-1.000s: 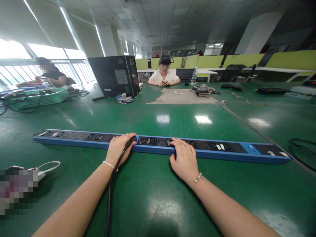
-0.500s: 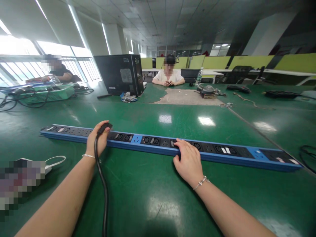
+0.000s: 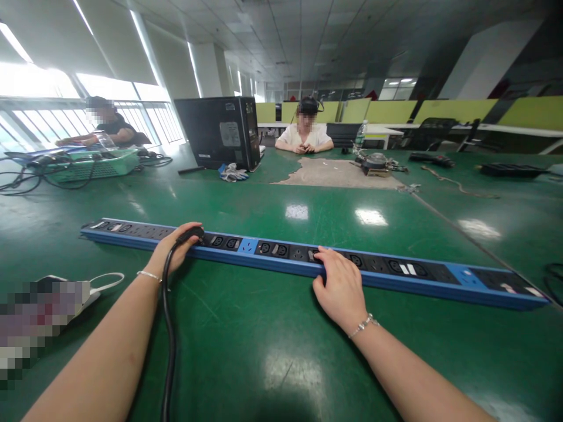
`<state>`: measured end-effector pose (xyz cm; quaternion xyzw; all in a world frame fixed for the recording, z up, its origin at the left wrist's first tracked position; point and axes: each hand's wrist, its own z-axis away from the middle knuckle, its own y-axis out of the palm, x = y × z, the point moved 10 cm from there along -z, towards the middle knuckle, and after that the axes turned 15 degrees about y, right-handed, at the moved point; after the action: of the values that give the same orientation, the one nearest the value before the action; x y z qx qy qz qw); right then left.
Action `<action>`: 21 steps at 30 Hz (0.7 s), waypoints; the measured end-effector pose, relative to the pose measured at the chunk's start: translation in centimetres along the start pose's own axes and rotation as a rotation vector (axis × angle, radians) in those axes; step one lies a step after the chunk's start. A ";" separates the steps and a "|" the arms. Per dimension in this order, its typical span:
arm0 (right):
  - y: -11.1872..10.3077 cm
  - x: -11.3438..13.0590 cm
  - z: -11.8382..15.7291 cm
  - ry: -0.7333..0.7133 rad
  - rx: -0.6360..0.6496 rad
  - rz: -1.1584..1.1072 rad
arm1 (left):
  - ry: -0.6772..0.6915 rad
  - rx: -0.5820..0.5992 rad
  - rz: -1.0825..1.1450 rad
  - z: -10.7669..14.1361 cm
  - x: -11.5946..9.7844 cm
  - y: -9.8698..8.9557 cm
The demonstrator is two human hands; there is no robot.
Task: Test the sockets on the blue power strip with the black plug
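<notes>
A long blue power strip (image 3: pixel 264 262) with black and blue socket sections lies across the green table in front of me. My left hand (image 3: pixel 169 247) is closed on a black power plug (image 3: pixel 192 235), held against the top of the strip left of its middle. Whether the plug's pins are in a socket is hidden. From it a thick black cable (image 3: pixel 167 334) runs down to the bottom edge. My right hand (image 3: pixel 342 286) grips the strip right of the middle, fingers over the top and thumb at the near side.
Near my left forearm lies a blurred-out object with a white cord (image 3: pixel 108 276). Farther back are a green basket (image 3: pixel 97 167) of cables, a black computer case (image 3: pixel 215 132), gloves (image 3: pixel 233 172) and a bottle (image 3: pixel 361 136). One person (image 3: pixel 305 132) sits opposite, another (image 3: pixel 112 126) at left.
My left hand has turned and lowered the plug onto the strip, and the cable has swung left. My right hand keeps its hold on the strip. The whole view has shifted slightly.
</notes>
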<state>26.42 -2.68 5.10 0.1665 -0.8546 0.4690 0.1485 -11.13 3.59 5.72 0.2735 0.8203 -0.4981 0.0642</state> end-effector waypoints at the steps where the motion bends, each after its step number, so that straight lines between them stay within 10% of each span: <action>1: 0.0 0.0 0.0 0.000 0.001 0.000 | 0.013 0.025 -0.008 0.0 0.0 0.2; 13: -0.1 0.1 0.0 -0.008 -0.011 -0.024 | 0.120 0.080 -0.094 0.1 -1.2 0.6; 21: 0.0 0.0 -0.1 0.012 -0.013 -0.009 | 0.111 0.371 -0.122 -0.3 -1.3 0.1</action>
<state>26.45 -2.64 5.17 0.1667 -0.8558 0.4639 0.1570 -9.91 3.41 6.24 0.2575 0.7318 -0.6279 -0.0629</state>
